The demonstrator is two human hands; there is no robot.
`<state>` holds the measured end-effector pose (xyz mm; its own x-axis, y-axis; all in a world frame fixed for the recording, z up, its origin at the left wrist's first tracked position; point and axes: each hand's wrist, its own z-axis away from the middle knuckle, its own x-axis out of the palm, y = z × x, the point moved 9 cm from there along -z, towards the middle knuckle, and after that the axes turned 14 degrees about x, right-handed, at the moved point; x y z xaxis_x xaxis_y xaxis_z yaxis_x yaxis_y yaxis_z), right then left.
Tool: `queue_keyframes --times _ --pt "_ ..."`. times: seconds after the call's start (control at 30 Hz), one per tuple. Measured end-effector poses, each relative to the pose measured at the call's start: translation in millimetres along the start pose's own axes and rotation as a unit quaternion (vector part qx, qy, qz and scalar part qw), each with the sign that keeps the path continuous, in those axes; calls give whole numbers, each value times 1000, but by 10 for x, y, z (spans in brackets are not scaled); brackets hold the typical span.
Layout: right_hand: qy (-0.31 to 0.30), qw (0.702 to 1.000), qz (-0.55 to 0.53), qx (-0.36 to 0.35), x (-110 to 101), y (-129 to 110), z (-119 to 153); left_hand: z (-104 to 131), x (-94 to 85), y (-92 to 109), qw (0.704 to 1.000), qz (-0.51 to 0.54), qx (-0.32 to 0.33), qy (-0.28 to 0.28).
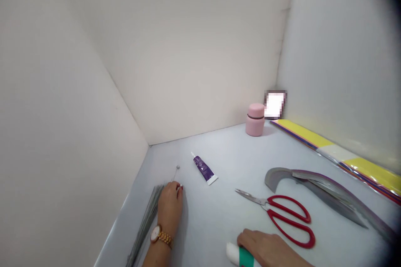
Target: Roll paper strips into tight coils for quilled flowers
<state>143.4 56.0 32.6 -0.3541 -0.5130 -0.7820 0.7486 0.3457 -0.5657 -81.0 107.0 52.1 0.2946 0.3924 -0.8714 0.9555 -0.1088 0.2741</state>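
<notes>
My left hand [171, 199], with a gold watch on its wrist, is at the lower left, its fingers closed around a thin wire [174, 174] that ends in a small grey ball. Beside it lies a bundle of thin grey-green wires [145, 225]. At the bottom edge my right hand [266, 246] is wrapped over a white and green roll or tube [246, 257], partly cut off by the frame. Scissors with red handles [293, 228] lie just above my right hand. A purple tube [204, 169] with white ends rests between the hands, farther back.
A pink lidded jar [255, 121] stands at the back right, near a blurred framed object [275, 105]. Grey curved strips [326, 194] lie on the right. Yellow flat packs [354, 160] run along the right wall. White walls enclose the white table [219, 142].
</notes>
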Motion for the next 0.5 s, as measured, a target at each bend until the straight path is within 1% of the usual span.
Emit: queue_keyframes --times 0.07,0.17,0.23,0.27,0.33,0.37,0.4,0.43,0.47,0.5 --pt "19 1000 -20 -15 -47 -25 -52 9 -109 114 999 26 22 29" --pt "77 989 -129 -17 -248 -81 -114 128 -219 472 990 73 93 75" --pt "94 967 -236 -12 -366 -121 -136 265 -240 752 977 101 157 99" --pt "90 953 -288 -8 -395 -136 -147 337 -236 880 970 112 188 107" --pt "80 921 -382 6 -418 -133 -166 469 -223 1116 950 138 254 121" --pt "72 903 -422 17 -405 -111 -175 517 -216 1199 941 156 273 127" --pt "63 885 -461 29 -380 -79 -183 544 -208 1248 935 182 274 133" --pt "51 865 -497 40 -345 -42 -188 550 -191 1261 932 218 255 135" --pt "36 845 -531 49 -305 -9 -191 539 -158 1244 931 264 215 133" --pt "24 825 -562 54 -271 21 -191 526 -108 1207 926 318 159 128"
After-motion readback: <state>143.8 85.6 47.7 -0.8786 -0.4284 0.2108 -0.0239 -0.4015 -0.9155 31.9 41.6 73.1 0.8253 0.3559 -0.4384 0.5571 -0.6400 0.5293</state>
